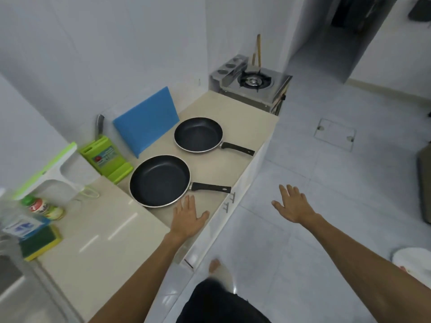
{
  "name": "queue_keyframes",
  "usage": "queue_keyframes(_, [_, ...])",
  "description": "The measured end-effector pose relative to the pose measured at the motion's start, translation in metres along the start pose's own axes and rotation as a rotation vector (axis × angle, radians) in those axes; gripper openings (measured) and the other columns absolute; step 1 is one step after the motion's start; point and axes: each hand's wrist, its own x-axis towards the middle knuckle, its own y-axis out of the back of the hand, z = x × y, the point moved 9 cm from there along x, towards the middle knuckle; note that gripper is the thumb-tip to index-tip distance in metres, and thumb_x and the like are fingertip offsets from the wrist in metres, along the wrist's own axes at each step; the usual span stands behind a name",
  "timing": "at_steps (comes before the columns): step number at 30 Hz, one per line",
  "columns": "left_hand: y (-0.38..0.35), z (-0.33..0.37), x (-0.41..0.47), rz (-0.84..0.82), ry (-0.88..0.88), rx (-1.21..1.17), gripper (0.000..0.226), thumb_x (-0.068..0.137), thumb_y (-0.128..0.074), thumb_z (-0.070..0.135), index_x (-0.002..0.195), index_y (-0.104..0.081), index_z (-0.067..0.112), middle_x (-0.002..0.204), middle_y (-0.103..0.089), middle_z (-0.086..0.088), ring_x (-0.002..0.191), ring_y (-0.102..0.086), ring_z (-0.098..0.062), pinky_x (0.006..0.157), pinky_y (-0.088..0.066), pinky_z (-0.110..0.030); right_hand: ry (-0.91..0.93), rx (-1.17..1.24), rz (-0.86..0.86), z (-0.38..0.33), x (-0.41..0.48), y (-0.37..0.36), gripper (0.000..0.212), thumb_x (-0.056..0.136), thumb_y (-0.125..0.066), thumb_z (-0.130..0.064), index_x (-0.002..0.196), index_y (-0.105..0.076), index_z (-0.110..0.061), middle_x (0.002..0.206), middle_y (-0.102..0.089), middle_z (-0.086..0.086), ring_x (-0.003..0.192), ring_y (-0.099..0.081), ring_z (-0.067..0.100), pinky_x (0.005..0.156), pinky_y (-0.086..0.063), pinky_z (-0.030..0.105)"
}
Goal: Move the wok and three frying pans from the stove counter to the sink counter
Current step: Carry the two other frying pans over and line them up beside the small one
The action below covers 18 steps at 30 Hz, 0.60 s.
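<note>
Two black frying pans are laid out on the beige counter (233, 113), both empty and both with handles pointed out toward the counter's front edge. The bigger pan (159, 180) is set closer to the camera, and the smaller pan (198, 134) is parked a bit further along, toward the gas stove (253, 86) at the far end. The burner is bare, and a couple of wooden utensils (256, 51) are propped behind it. No wok or third pan can be made out in the shot.

The left hand (189, 216) is held flat over the counter, fingers spread, just beside the rim of the bigger pan; whether it's actually touching the rim can't be told. Nothing is gripped by it. The right hand (293, 206) is stretched out over the white tiled floor (326, 229), palm down, fingers splayed, and it's empty too, well clear of both pans.

A blue cutting board (145, 121) is leaned against the wall behind the pans, with a green knife holder (106, 158) next to it. Over at the left edge, a sponge (39, 243) and some bottles (44, 207) are bunched near the sink corner, a bit blurry.
</note>
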Motion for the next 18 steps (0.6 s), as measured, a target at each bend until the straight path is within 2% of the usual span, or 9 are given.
queue_keyframes(10, [0.005, 0.01, 0.098, 0.011, 0.189, -0.082, 0.086, 0.097, -0.044, 0.057, 0.161, -0.01, 0.01, 0.17, -0.008, -0.01, 0.155, -0.004, -0.037, 0.124, -0.008, -0.053, 0.191, -0.053, -0.059, -0.033, 0.146, 0.039, 0.078, 0.107, -0.03, -0.053, 0.164, -0.002, -0.01, 0.172, -0.003, 0.02, 0.158, -0.006, 0.039, 0.127, -0.01, 0.051])
queue_keyframes(18, [0.003, -0.007, 0.111, 0.038, 0.423, -0.178, 0.088, 0.097, -0.042, 0.059, 0.161, -0.009, 0.009, 0.17, -0.009, -0.01, 0.155, -0.005, -0.037, 0.124, -0.009, -0.05, 0.353, -0.147, -0.115, -0.071, 0.227, 0.053, 0.076, 0.107, -0.037, -0.047, 0.163, -0.009, -0.006, 0.17, -0.013, 0.023, 0.155, -0.017, 0.039, 0.123, -0.024, 0.05])
